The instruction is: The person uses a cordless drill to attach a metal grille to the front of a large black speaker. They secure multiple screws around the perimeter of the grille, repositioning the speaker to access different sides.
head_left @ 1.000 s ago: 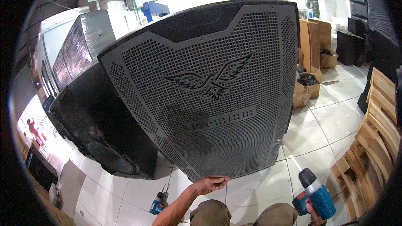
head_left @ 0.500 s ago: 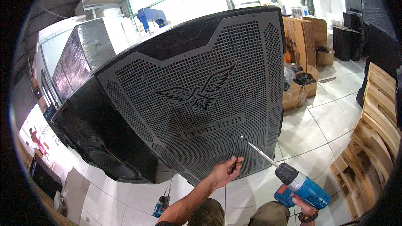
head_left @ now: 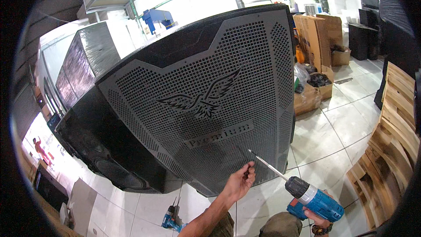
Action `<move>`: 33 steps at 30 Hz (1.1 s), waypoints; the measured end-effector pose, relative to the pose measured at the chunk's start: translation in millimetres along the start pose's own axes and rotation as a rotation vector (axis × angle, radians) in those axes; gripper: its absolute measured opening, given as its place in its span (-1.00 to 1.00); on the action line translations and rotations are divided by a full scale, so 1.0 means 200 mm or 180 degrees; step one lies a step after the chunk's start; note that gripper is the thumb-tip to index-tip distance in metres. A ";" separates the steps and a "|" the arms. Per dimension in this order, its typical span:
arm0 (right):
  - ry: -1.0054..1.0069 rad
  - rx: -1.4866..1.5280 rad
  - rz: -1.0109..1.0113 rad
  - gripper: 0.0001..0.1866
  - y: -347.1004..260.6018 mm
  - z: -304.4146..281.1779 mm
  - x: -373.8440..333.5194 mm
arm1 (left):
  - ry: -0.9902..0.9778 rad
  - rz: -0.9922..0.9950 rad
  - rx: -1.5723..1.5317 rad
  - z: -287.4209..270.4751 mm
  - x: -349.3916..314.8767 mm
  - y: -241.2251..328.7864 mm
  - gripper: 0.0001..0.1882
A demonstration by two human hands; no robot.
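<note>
A large black loudspeaker cabinet point(head_left: 175, 59) stands tilted in front of me. Its grey perforated metal grille point(head_left: 144, 92) carries a winged bird cut-out and lettering. My right hand point(head_left: 316, 220) grips a blue cordless drill point(head_left: 323, 206) with a black chuck. From the chuck a long driver bit point(head_left: 269, 166) points up and left toward the grille's lower part; whether the tip touches it, I cannot tell. Just below the bit's tip is my left hand point(head_left: 241, 182), its fingers curled together. Whatever they hold is hidden or too small to name.
A second blue drill point(head_left: 170, 219) rests on the tiled floor left of my knees. Another black speaker point(head_left: 118, 149) stands behind at left. Wooden slats point(head_left: 386, 149) rise at right; cardboard boxes point(head_left: 309, 39) stand beyond. A person in red point(head_left: 41, 151) is far left.
My left hand has risen slightly toward the bit, its fingers drawing closer together. The drill and bit tip have shifted a little left and down. The view has moved slightly too.
</note>
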State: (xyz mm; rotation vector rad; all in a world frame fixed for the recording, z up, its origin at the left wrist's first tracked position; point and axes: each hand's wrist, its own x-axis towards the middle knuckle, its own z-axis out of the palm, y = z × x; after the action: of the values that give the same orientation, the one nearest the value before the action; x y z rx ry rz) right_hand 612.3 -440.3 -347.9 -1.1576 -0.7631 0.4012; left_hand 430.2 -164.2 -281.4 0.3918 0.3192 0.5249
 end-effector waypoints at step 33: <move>-0.0367 -0.1441 -0.0089 -0.31 -0.31 0.07 0.06 | -0.0264 0.0829 0.0053 0.33 -0.05 0.08 -0.71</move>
State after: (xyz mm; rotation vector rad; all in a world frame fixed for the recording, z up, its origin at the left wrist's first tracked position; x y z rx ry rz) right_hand 604.6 -445.3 -283.1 -1.5535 -1.0021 0.2794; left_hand 441.1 -176.3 -214.2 0.4731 0.1933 0.7591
